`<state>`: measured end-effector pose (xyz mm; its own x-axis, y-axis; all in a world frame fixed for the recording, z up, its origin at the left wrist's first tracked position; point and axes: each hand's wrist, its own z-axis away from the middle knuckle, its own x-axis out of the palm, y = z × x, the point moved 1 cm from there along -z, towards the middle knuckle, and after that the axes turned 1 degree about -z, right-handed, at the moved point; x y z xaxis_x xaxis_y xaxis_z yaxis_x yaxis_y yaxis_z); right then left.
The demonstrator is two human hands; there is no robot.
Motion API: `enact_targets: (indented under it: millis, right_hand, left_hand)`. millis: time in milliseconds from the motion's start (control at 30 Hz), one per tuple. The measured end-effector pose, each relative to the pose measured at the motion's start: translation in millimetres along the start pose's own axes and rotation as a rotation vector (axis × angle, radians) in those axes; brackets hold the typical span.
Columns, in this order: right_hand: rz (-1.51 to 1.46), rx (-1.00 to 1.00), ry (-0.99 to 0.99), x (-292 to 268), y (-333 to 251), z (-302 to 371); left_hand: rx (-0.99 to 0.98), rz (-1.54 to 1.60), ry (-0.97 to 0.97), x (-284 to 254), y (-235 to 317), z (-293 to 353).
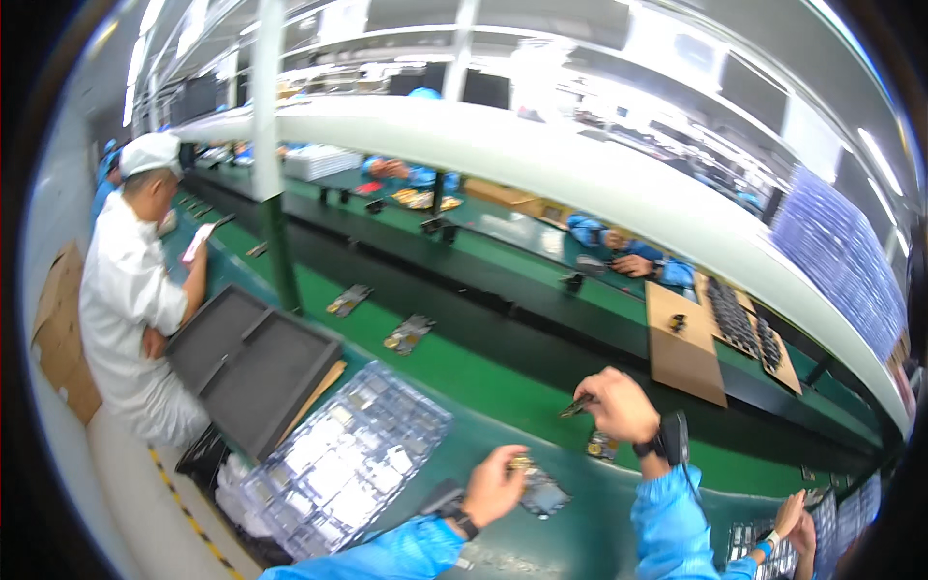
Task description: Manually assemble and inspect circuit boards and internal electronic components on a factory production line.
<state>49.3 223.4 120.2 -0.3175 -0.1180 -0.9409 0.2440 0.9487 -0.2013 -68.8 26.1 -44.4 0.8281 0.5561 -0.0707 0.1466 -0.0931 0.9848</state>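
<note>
My left hand (493,491) is closed with its fingertips on the gold-coloured end of a small electronic assembly (546,498), a dark-grey plate-like piece at the green bench. Raised over the green belt, my right hand (621,406) pinches a small dark piece (576,407); blur hides its exact kind. Below that hand, another electronic assembly (602,446) with a gold-coloured spot lies on the belt. To the left of my left hand is a clear plastic tray (353,454) with many pockets holding flat, shiny parts.
A black foam-lined box (253,358) stands beyond the tray. More assemblies (410,334) lie along the belt (464,372). A person in white (135,290) stands at left; another person's hands (793,522) work at lower right. A green post (277,251) rises beside the belt.
</note>
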Motion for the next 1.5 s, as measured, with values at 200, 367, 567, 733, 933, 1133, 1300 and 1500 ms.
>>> enact_targets:
  millis: [200, 367, 567, 733, 933, 1133, 1300, 1500]
  right_hand:
    - [0.438, -0.172, -0.653, 56, -8, -127]
    - [0.278, -0.356, -0.37, 95, -39, -164]
    - [-0.098, -0.716, -0.366, 131, -232, -162]
    - [-0.024, -0.58, -0.394, 164, -265, -192]
    - [-0.015, -0.595, -0.483, 190, -272, -210]
    - [-0.245, -0.575, -0.575, 181, -261, -213]
    - [-1.018, -0.33, -0.45, 96, -216, -133]
    - [-1.437, 0.362, 0.032, 53, -95, 42]
  left_hand:
    - [0.108, -0.052, -0.042, 19, -10, -9]
    - [0.157, -0.033, 0.01, 26, -9, -19]
    - [0.159, 0.369, -0.037, 33, -35, -34]
    - [-0.011, 1.038, -0.199, 50, -58, -34]
    - [-0.024, 0.509, -0.271, 49, -59, -45]
    - [0.113, 0.208, -0.139, 48, -55, -31]
    - [0.255, -0.31, -0.056, 31, -58, -24]
    - [0.068, 0.068, 0.071, 10, 7, -20]
